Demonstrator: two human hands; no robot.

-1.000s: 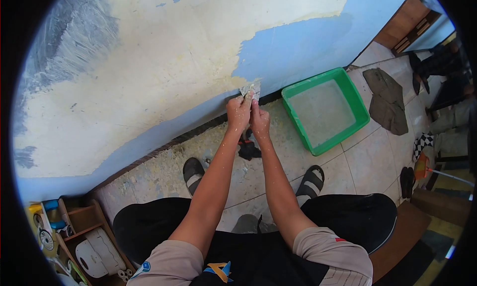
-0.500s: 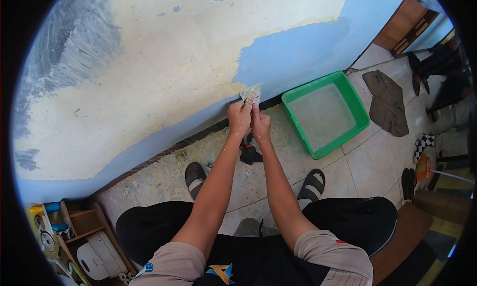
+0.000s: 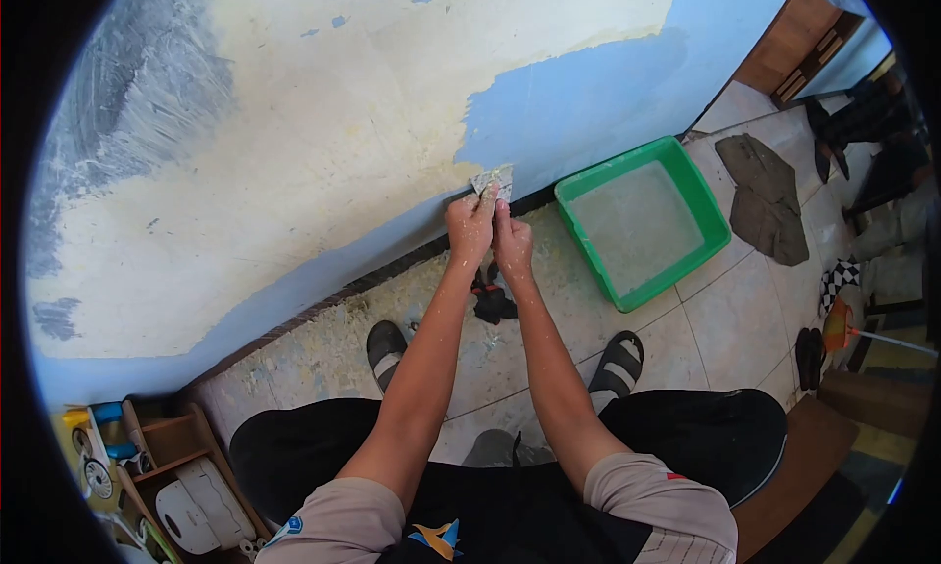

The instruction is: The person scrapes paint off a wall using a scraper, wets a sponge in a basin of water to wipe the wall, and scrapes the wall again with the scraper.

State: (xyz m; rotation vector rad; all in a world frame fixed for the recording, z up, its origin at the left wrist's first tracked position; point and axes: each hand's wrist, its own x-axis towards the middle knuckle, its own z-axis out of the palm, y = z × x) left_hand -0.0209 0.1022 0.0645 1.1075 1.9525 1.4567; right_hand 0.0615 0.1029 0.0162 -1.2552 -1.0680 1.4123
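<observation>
Both of my hands are closed around a paint scraper [image 3: 498, 179], whose pale, paint-smeared blade lies against the lower part of the wall [image 3: 294, 162]. My left hand [image 3: 470, 229] grips it with the thumb pressed toward the blade. Close beside it, my right hand [image 3: 513, 243] also wraps the tool with its thumb up; the handle is hidden by the fingers. Around the blade, blue paint [image 3: 559, 103] meets a cream bare patch. Flecks of paint stick to both hands and forearms.
A green basin [image 3: 642, 294] of cloudy water stands right of my hands. Paint flakes litter the tiles [image 3: 323, 358]. A dark cloth [image 3: 495, 304] lies between my sandalled feet. A brown rag [image 3: 765, 201] is farther right, a wooden shelf [image 3: 162, 422] at lower left. Another person's legs [image 3: 853, 123] show upper right.
The hands and scraper stay almost in the same place at the wall's lower edge. The view has shifted very slightly.
</observation>
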